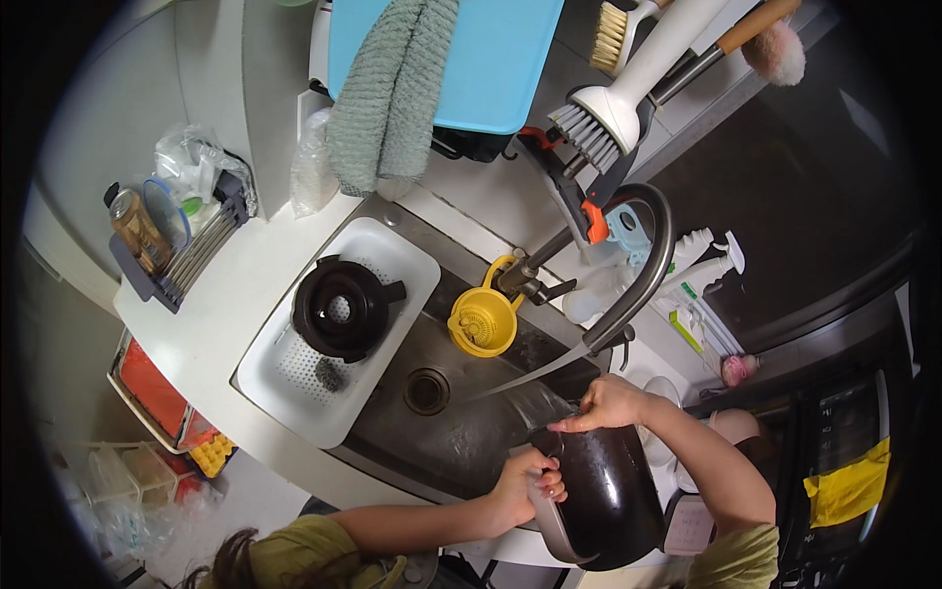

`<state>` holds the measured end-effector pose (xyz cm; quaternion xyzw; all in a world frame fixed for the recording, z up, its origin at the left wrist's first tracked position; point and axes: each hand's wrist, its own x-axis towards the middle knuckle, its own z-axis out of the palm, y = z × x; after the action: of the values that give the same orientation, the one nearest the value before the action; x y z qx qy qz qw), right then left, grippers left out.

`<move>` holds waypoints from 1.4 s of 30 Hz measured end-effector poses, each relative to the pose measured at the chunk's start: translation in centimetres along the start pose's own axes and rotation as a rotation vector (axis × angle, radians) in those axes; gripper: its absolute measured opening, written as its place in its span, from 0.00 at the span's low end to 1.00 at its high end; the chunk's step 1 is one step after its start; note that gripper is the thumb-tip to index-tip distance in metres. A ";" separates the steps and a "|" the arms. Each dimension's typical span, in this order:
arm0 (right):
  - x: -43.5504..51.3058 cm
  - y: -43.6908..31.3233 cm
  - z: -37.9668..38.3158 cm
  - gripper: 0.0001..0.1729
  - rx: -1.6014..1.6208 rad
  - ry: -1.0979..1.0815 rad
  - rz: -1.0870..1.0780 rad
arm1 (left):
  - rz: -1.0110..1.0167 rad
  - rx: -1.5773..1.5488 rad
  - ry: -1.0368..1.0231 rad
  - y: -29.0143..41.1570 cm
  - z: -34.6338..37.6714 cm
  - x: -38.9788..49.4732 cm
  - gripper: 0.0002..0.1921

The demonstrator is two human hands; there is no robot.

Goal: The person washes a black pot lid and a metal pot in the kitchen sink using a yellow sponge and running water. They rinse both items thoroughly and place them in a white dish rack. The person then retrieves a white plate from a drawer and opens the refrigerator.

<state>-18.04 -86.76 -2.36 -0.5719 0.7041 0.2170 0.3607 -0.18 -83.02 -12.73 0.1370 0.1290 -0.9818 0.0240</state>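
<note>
A glossy dark brown pot [607,486] lies tipped on its side over the sink's right front edge, its mouth towards the stainless steel sink [471,434]. My left hand [526,486] is closed around its pale handle [553,519]. With my right hand [611,403] I grip the pot's rim from above. Water spills from the mouth into the basin. Beyond my hands, the curved metal faucet [655,243] runs a slanting stream into the sink. A yellow strainer cup [482,322] stands by the faucet base, and the drain [427,392] lies left of the stream.
A white perforated basket [283,401] at the sink's left holds a dark brown round part [309,309] and a steel wool scrubber [329,375]. Brushes [589,132] hang above the faucet. Spray bottles [703,272] stand behind it. A drying rack [195,258] sits on the left counter.
</note>
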 end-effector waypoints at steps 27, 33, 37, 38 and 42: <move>-1.7 -4.9 -3.8 0.39 -0.132 0.200 -0.137 | 0.095 0.119 -0.139 2.6 1.6 -4.2 0.05; -4.0 -3.3 -1.0 0.31 -0.012 0.583 -0.366 | 0.177 0.568 -0.131 4.7 3.0 -5.6 0.07; -4.0 -1.5 0.0 0.21 0.569 0.511 -0.245 | 0.290 1.043 -0.028 5.4 3.6 -6.0 0.08; -3.4 -1.2 -0.1 0.17 0.701 0.480 -0.268 | 0.304 1.145 -0.035 5.6 3.7 -6.1 0.08; 1.0 -1.3 -0.6 0.18 1.369 0.185 -0.093 | 0.361 1.301 -0.016 6.2 3.6 -6.6 0.08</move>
<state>-17.06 -88.10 -2.59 -0.2616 0.6852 -0.3416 0.5876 5.70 -89.82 -9.07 0.1357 -0.5138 -0.8411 0.1010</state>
